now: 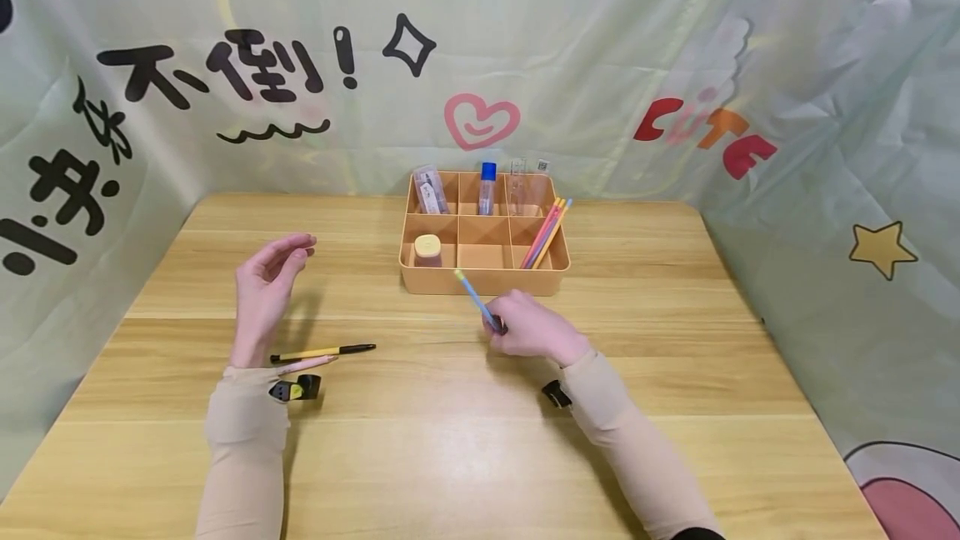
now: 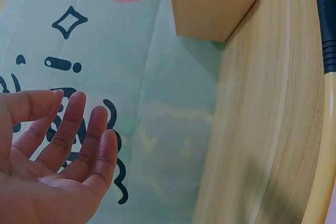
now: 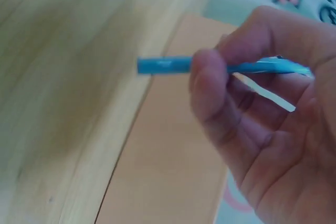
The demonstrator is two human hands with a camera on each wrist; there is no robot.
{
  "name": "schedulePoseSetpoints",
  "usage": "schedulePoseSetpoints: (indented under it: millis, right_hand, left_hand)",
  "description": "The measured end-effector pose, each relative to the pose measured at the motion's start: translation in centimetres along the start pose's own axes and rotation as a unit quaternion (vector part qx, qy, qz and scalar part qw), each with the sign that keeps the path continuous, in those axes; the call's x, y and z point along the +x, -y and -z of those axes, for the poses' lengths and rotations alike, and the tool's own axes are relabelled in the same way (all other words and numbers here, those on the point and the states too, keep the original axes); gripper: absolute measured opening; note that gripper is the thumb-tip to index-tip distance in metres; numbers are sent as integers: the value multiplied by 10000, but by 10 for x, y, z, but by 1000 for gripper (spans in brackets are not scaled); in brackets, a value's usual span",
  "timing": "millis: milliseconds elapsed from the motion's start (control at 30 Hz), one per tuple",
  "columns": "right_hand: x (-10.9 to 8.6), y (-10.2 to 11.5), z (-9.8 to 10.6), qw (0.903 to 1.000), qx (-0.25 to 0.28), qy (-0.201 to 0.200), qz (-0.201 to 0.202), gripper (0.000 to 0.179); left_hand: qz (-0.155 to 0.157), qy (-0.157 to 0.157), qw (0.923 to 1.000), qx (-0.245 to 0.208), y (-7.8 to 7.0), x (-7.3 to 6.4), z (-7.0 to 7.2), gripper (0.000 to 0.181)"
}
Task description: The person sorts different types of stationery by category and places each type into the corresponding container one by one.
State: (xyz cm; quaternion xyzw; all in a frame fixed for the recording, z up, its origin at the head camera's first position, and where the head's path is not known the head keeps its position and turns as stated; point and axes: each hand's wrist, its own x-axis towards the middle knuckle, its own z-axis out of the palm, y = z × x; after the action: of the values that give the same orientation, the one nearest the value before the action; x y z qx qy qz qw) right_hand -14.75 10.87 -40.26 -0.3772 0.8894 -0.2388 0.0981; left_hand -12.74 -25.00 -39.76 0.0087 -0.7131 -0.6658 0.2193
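My right hand (image 1: 534, 325) pinches a slim blue pen (image 1: 474, 293) between thumb and fingers, just in front of the organizer. The pen is tilted, its yellow-green end pointing up toward the organizer's front wall, and a small black part shows by the fingers. In the right wrist view its flat blue end (image 3: 163, 65) sticks out past the fingertips. My left hand (image 1: 268, 283) hovers over the left of the table, fingers loosely bent and holding nothing. Near its wrist lie a yellow-and-black pen (image 1: 318, 353) and a pink pen (image 1: 311, 364), side by side.
A tan divided organizer (image 1: 487, 282) stands at the table's back. It holds a small clear case (image 1: 430, 190), a blue-capped tube (image 1: 487, 190), clear plastic pieces (image 1: 517, 190), a yellow-lidded jar (image 1: 427, 250) and several colored pens (image 1: 543, 236). A printed cloth (image 1: 585, 48) hangs behind.
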Motion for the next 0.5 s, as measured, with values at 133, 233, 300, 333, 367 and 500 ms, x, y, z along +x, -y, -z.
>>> schedulePoseSetpoints:
  millis: [133,233,300,333,367,500]
  right_hand:
    - [-8,0,6,9965,646,-510,169,12]
    - [-12,-1,9,9901,1088,-852,239,9]
    - [-14,-2,11,9845,1402,-1026,248,12]
    - [-15,-2,12,9815,1547,-1106,231,14]
    - [-16,-2,13,9787,1672,-1175,191,18]
    - [-20,-4,19,9688,2011,-1446,23,27]
  left_hand:
    - [32,39,10000,50,-1,-1,0,27]
    - [37,65,10000,50,-1,-1,0,27]
    - [30,90,9999,35,0,-1,0,28]
    - [19,100,9999,21,0,-1,0,28]
    - [9,115,9999,16,0,-1,-1,28]
    - [-49,131,9999,10,1,-1,-1,28]
